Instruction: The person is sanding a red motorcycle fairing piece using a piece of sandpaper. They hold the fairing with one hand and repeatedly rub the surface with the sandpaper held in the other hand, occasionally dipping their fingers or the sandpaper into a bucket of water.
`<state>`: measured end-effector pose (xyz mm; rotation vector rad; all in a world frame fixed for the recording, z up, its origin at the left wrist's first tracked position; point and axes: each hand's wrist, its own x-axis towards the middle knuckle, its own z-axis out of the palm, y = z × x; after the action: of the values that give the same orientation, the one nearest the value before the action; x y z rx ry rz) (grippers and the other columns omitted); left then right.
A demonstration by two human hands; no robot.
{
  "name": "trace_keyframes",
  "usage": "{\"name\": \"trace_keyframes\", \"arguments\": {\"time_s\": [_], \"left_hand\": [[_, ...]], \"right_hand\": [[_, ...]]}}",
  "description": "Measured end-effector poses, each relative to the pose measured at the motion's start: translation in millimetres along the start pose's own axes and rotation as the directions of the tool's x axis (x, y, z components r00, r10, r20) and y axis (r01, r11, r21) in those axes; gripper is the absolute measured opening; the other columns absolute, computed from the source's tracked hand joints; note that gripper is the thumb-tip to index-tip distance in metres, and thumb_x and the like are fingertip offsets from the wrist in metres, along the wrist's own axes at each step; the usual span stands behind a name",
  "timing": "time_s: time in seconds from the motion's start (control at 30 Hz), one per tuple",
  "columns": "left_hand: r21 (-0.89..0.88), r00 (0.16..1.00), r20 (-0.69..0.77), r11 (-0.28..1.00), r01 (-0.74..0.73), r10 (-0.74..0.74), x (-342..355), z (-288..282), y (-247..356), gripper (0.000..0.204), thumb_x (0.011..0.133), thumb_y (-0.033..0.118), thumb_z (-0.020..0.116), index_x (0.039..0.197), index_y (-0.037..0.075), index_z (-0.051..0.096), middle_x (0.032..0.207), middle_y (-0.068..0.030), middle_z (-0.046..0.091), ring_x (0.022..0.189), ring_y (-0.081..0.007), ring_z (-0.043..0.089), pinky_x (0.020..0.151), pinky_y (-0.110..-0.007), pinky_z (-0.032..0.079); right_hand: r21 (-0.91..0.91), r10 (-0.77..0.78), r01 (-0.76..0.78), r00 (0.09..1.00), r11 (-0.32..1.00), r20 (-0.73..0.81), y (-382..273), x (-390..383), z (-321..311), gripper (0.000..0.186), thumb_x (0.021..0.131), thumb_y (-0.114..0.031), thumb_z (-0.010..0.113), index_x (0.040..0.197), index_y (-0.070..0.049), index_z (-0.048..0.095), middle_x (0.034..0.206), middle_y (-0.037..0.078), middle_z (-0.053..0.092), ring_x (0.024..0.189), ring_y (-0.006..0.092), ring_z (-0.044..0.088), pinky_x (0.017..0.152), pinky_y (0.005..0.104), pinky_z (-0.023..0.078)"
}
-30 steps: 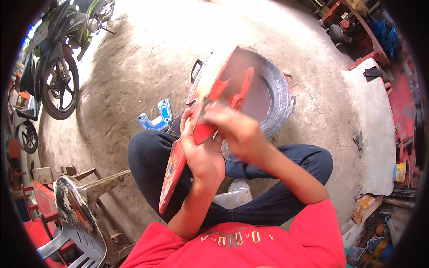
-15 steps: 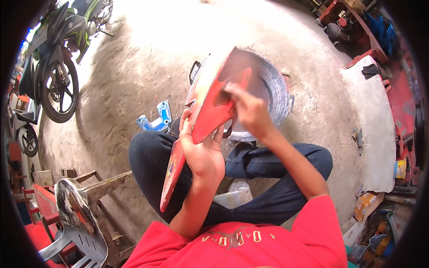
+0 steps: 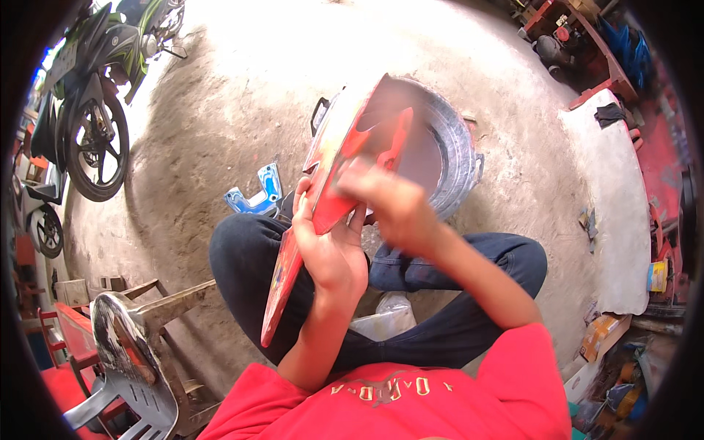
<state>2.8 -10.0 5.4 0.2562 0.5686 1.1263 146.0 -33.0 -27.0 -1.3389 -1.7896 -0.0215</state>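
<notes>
A long red motorcycle body panel (image 3: 328,207) with a pale, worn stripe slants across my lap and over a round metal basin (image 3: 463,147). My left hand (image 3: 336,257) grips it from below, thumb and fingers wrapped round its narrow middle. Against the panel's inner face presses my right hand (image 3: 396,205), its fingers bent together and blurred by motion. Whatever lies under those fingertips cannot be made out. Murky brownish liquid shows in the basin, partly hidden behind the panel.
A blue and white fairing piece (image 3: 258,196) lies on the concrete floor left of the basin. A motorcycle (image 3: 95,125) stands at far left, a broken grey plastic chair (image 3: 139,367) at near left. Along the right runs a pale slab (image 3: 612,213).
My right hand has slid down and to the left along the panel's inner face, toward my left hand. The panel and my left hand have barely shifted.
</notes>
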Motion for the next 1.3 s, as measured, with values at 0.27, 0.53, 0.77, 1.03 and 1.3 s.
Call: {"name": "trace_keyframes", "arguments": {"time_s": [0.27,0.53,0.77,1.03,1.3], "left_hand": [[0.057,0.998,-0.038,0.997,-0.052,0.054,7.1,-8.2,1.0,0.033,0.111,0.033,0.038,0.137,0.015,0.048,0.141,-0.0101,0.06,0.129,-0.0264,0.06,0.104,-0.048,0.052],[0.015,1.0,-0.015,1.0,-0.015,0.015,1.8,-2.7,0.6,0.038,0.108,0.032,0.041,0.142,0.016,0.042,0.145,-0.0106,0.055,0.13,-0.027,0.058,0.103,-0.045,0.052],[0.074,0.999,-0.049,0.997,-0.001,0.004,1.1,4.6,-1.5,0.039,0.108,0.033,0.042,0.143,0.016,0.041,0.145,-0.0112,0.055,0.132,-0.027,0.058,0.107,-0.044,0.051],[0.077,0.999,-0.037,0.997,0.005,-0.003,-2.1,8.5,-1.2,0.04,0.109,0.039,0.038,0.143,0.017,0.041,0.148,-0.0094,0.053,0.133,-0.0255,0.057,0.108,-0.044,0.048],[0.105,0.998,-0.007,0.993,-0.059,0.06,-2.7,2.7,-4.0,0.044,0.111,0.047,0.035,0.142,0.016,0.042,0.146,-0.0116,0.054,0.136,-0.0271,0.054,0.11,-0.046,0.049]], "right_hand": [[0.124,-0.079,0.073,0.996,0.99,0.047,-29.4,7.9,-1.7,0.035,0.089,0.003,0.061,0.12,-0.008,0.072,0.119,0.014,0.074,0.115,0.0298,0.072,0.101,0.0438,0.058],[0.006,0.06,-0.06,0.998,0.998,0.013,-5.2,2.2,7.6,0.034,0.092,-0.003,0.061,0.124,-0.007,0.071,0.125,0.017,0.072,0.121,0.0303,0.069,0.104,0.0436,0.056],[0.154,0.419,-0.419,0.907,0.895,0.031,26.3,8.1,-2.9,0.041,0.089,0.002,0.059,0.127,-0.007,0.069,0.121,0.015,0.073,0.117,0.0309,0.07,0.101,0.044,0.056],[0.029,0.504,-0.507,0.86,0.861,0.074,40.6,22.2,-16.0,0.036,0.092,-0.002,0.06,0.126,-0.009,0.07,0.124,0.015,0.072,0.115,0.0297,0.071,0.091,0.0401,0.06],[0.123,0.122,-0.128,0.991,0.984,0.055,4.3,9.6,-10.1,0.035,0.092,0.003,0.059,0.125,-0.004,0.068,0.125,0.017,0.072,0.121,0.0343,0.068,0.101,0.0429,0.056]]}}
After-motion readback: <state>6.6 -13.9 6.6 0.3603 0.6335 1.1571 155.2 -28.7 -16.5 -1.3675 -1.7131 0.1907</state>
